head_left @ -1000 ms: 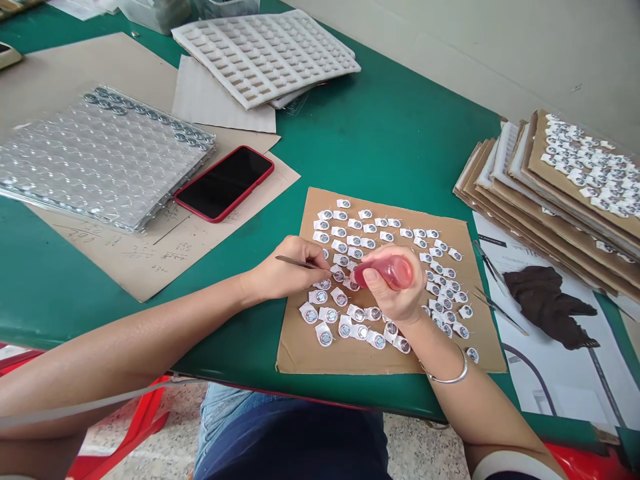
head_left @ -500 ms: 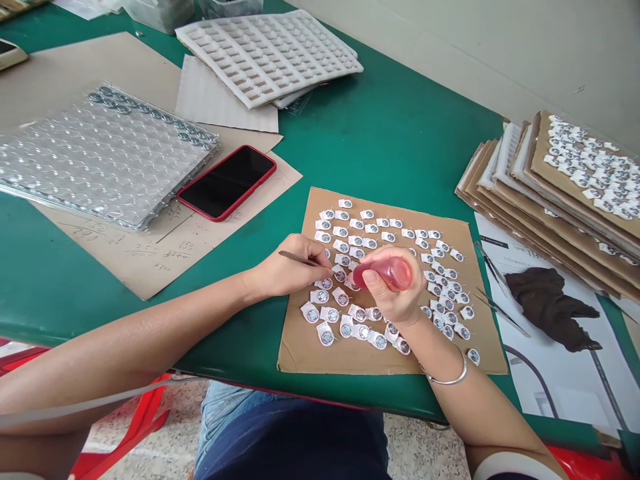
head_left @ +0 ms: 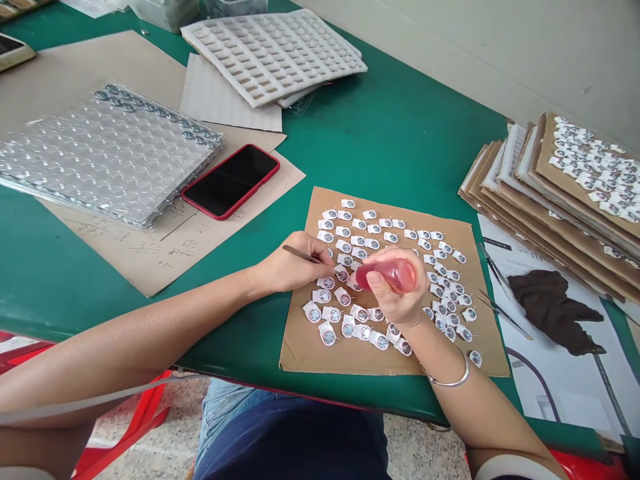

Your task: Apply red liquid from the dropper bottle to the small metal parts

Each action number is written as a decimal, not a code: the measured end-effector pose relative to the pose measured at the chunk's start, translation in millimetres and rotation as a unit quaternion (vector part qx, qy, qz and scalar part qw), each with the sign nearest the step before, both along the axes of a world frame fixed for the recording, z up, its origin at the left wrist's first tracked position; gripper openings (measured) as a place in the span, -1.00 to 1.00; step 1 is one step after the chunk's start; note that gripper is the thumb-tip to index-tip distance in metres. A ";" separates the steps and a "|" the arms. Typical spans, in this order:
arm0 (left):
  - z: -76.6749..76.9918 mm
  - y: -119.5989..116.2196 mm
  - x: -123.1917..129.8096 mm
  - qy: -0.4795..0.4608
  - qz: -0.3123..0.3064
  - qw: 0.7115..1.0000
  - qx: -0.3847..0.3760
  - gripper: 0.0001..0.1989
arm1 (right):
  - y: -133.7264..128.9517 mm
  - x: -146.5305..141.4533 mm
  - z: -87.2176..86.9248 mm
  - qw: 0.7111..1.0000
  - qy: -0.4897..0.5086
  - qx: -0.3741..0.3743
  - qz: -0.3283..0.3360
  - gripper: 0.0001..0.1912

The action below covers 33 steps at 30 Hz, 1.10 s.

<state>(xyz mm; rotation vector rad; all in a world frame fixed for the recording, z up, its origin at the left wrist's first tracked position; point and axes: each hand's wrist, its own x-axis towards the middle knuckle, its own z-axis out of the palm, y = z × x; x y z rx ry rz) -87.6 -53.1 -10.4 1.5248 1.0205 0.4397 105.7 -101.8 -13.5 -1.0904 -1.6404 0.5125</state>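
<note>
On the brown cardboard sheet [head_left: 300, 347] lie many small round metal parts, each with a white tab [head_left: 329, 334]. My left hand [head_left: 300, 261] is closed around thin dark tweezers [head_left: 296, 253], whose tips are near a part by the middle of the sheet. My right hand [head_left: 403, 293] wraps round a squeeze bottle of red liquid [head_left: 387, 275], tilted with its nozzle end toward the same spot. The right fingers hide some parts behind them.
A red-cased phone [head_left: 231, 181] and a clear plastic tray [head_left: 100, 153] lie left. White foam trays [head_left: 275, 57] are at the back. Right are stacked cardboard sheets [head_left: 530, 200], tweezers [head_left: 507, 317] and a dark cloth [head_left: 553, 310] on printed paper [head_left: 545, 393].
The whole view has shifted slightly, so things appear a little further right. Both hands keep their holds, and the bottle and tweezers stay close to the same place on the sheet.
</note>
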 end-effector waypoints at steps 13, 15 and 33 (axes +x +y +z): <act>-0.8 1.5 0.8 0.005 -0.001 1.000 0.008 -0.93 | -0.7 -1.0 -1.1 1.000 0.004 0.004 0.007 -0.77; -0.9 1.5 0.5 0.003 -0.002 1.000 0.007 -0.93 | -1.1 -1.6 -1.4 1.000 0.006 0.002 0.003 -0.77; -2.0 0.2 1.4 0.010 -0.004 1.000 0.026 -0.92 | 10.5 8.5 1.9 0.982 0.179 -0.054 -0.015 -0.84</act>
